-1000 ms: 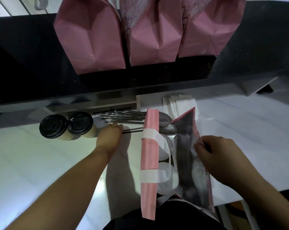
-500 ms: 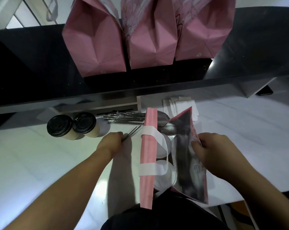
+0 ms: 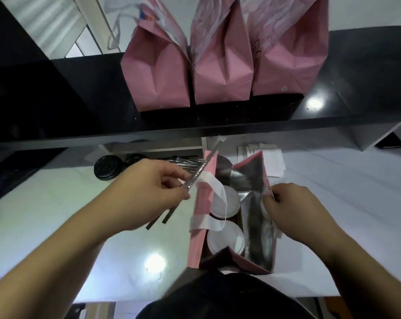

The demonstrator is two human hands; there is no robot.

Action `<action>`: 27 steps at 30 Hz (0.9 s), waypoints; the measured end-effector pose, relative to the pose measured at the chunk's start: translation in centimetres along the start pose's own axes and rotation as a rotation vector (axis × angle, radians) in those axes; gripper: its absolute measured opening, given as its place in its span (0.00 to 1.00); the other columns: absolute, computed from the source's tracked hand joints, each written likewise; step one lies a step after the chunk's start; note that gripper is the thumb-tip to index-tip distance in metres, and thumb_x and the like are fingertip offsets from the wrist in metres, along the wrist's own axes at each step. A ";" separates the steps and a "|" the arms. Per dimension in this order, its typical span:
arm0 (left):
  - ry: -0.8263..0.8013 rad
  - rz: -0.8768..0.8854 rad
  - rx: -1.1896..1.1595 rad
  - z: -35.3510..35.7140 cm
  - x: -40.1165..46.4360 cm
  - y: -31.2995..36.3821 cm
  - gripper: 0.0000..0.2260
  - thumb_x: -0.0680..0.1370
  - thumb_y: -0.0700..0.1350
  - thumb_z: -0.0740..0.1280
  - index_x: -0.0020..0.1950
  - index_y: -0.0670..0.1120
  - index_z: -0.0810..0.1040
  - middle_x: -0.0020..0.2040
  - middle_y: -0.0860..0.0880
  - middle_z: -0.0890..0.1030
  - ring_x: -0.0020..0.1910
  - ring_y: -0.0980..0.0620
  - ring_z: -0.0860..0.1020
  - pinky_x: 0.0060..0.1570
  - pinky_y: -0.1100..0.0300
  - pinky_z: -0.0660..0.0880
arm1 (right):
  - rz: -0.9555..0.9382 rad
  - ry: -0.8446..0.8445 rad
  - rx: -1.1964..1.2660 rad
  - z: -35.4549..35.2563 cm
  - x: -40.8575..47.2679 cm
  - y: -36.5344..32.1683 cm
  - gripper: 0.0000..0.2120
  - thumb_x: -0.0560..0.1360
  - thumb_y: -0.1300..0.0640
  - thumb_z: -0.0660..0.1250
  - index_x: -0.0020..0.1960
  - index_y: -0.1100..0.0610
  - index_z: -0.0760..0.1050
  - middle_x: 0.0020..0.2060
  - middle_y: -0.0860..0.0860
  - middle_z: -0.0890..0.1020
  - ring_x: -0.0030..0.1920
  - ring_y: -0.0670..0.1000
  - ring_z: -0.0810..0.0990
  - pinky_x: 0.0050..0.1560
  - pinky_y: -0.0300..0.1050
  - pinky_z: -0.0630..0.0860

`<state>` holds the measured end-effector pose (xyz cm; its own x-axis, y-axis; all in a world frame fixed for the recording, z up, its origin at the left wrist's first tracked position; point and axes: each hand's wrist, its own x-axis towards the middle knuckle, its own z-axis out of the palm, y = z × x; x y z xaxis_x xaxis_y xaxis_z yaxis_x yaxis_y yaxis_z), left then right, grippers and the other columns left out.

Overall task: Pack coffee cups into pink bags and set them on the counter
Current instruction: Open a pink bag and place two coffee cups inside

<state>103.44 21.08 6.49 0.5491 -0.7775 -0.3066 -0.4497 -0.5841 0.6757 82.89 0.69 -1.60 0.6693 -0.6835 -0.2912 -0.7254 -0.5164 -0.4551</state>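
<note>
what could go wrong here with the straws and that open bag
The left hand pinches wrapped straws by their middle, so one could slip out before reaching the open pink bag. The right hand alone holds the bag's mouth open; letting go might close it over the two white-lidded cups. A hard poke could tilt those cups.

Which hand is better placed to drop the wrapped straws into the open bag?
Left. The left hand already pinches the wrapped straws beside the open pink bag, while the right hand is busy holding its far wall open.
</note>
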 end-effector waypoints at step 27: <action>0.162 0.113 0.185 8.5 2.0 5.1 0.06 0.78 0.48 0.69 0.48 0.59 0.74 0.38 0.58 0.82 0.36 0.67 0.79 0.32 0.60 0.76 | -0.051 0.046 0.030 -0.3 -0.3 1.5 0.14 0.78 0.45 0.64 0.43 0.55 0.77 0.33 0.50 0.83 0.33 0.53 0.80 0.33 0.48 0.79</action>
<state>96.32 14.58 3.62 0.5870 -0.8014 -0.1147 -0.6275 -0.5399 0.5611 81.59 -0.02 -1.94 0.6965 -0.6804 -0.2281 -0.6852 -0.5361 -0.4932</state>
